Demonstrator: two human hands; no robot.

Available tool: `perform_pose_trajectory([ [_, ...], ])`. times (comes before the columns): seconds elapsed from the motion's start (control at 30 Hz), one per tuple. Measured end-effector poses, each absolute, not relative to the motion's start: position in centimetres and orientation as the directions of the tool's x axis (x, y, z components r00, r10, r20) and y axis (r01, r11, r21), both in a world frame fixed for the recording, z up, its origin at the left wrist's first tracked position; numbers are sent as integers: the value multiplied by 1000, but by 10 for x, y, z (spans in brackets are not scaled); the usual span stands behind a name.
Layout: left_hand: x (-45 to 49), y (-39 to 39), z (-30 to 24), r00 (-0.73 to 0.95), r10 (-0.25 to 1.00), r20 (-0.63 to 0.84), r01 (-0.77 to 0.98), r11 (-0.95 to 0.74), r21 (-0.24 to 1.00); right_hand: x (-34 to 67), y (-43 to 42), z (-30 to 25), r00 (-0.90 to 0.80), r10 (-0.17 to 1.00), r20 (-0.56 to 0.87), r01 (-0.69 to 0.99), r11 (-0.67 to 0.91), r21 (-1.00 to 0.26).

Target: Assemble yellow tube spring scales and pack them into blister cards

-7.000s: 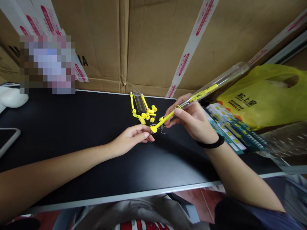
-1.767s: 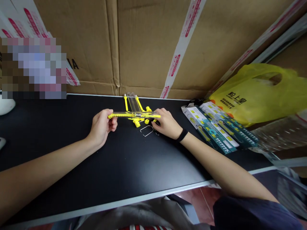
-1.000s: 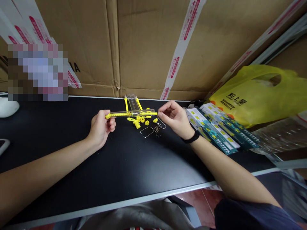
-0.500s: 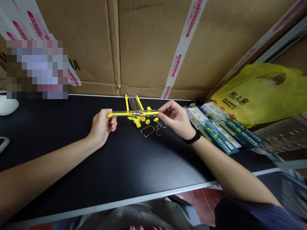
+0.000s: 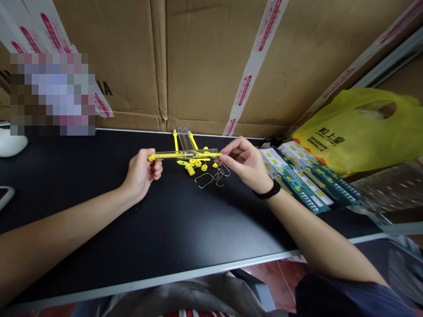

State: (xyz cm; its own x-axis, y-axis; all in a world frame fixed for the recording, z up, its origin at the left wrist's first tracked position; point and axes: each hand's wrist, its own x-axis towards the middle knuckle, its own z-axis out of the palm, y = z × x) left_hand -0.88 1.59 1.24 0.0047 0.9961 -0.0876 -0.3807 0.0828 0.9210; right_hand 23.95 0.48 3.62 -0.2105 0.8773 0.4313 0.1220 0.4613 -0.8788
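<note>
A tubular spring scale (image 5: 185,155), a clear tube with a yellow graduated rod and a spring inside, lies level between my two hands. My left hand (image 5: 142,171) is closed around its yellow left end. With thumb and forefinger, my right hand (image 5: 246,163) pinches the yellow tip of the rod at the tube's right end. Below the tube lie small yellow caps and rings (image 5: 190,168) and several bent wire hooks (image 5: 205,179). Behind it are yellow rods (image 5: 176,141) and clear tubes (image 5: 185,138), partly hidden by the held scale.
Printed boxes (image 5: 299,176) lie on the black table (image 5: 165,246) at the right, beside a yellow plastic bag (image 5: 357,132) and a clear plastic container (image 5: 390,187). A large cardboard box (image 5: 198,66) stands along the back edge. A white object (image 5: 11,143) sits far left.
My right hand has shifted slightly right and up, its fingers now at the rod's yellow tip. The left hand keeps its hold on the spring scale.
</note>
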Motion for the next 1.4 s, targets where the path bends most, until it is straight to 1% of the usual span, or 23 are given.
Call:
perform_pose_trajectory([
  [0.17,-8,16,14,10,996,-92,-379,89,921,238,8,32,-194,895,401,34,415,-909],
  [0.27,-7,15,16,10,995,-102,-375,98,922,238,9,31,-222,901,374,-54,371,-927],
  [0.33,-7,15,17,17,995,-103,-378,102,920,240,10,31,-251,895,370,-79,362,-929],
  [0.5,-8,15,15,23,994,-105,-385,105,917,244,13,31,-317,886,338,-85,328,-941],
  [0.67,-8,16,13,38,995,-91,-372,99,923,244,14,31,-320,905,282,-58,279,-959],
  [0.9,-9,16,11,67,994,-83,-335,101,937,243,12,32,-284,893,348,-70,343,-937],
  [1.1,-9,17,10,75,994,-80,-306,100,947,243,9,33,-299,884,360,-89,350,-933],
  [1.17,-9,18,9,76,993,-87,-243,103,965,243,9,33,-279,890,360,-81,352,-933],
  [1.2,-9,19,8,83,993,-87,-181,101,978,243,10,33,-259,896,362,-84,352,-932],
  [1.27,-8,17,6,129,990,-57,2,57,998,245,12,35,-206,908,366,-103,352,-930],
  [1.33,-8,13,5,231,972,37,214,-88,973,247,14,37,-156,918,366,-126,349,-929],
  [1.4,-8,7,4,357,920,158,403,-305,863,249,16,39,-132,925,356,-140,339,-930],
])
